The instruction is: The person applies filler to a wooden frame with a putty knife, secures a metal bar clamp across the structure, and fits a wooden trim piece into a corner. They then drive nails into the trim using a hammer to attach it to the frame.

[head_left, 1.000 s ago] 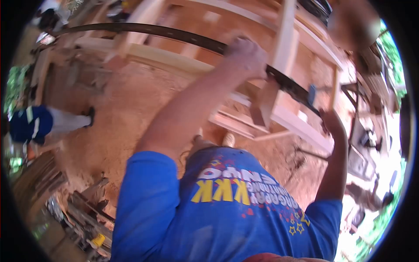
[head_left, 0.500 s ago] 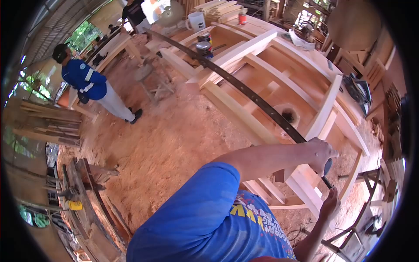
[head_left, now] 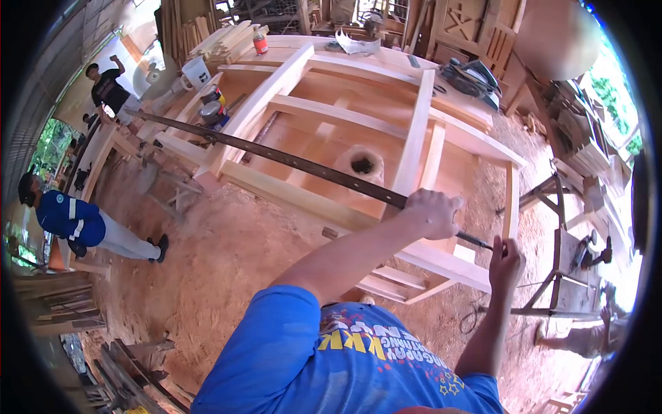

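Long dark bar [head_left: 296, 162]: runs slantwise over the wooden frame [head_left: 345, 116], from near the left beams to the person's hands; whether it touches the wood beneath, I cannot tell.
Left hand [head_left: 433, 214]: clenched around the bar near its close end, knuckles up.
Right hand [head_left: 507, 259]: fingers curled on the thin rod [head_left: 474, 240] that extends from that end, just beyond the frame's nearer rail.
Panel: pale brown, set low between the beams, with a dark hole-like spot [head_left: 362, 164] (a pit or a stain, hard to say).
Left end: paint cans [head_left: 212, 114] and a white pitcher [head_left: 196, 72] near each other.
Far side: a red-labelled bottle [head_left: 260, 43]; farther right, a power tool [head_left: 474, 81].
Onlooker: a person in a blue jacket [head_left: 72, 217], well apart at the left.
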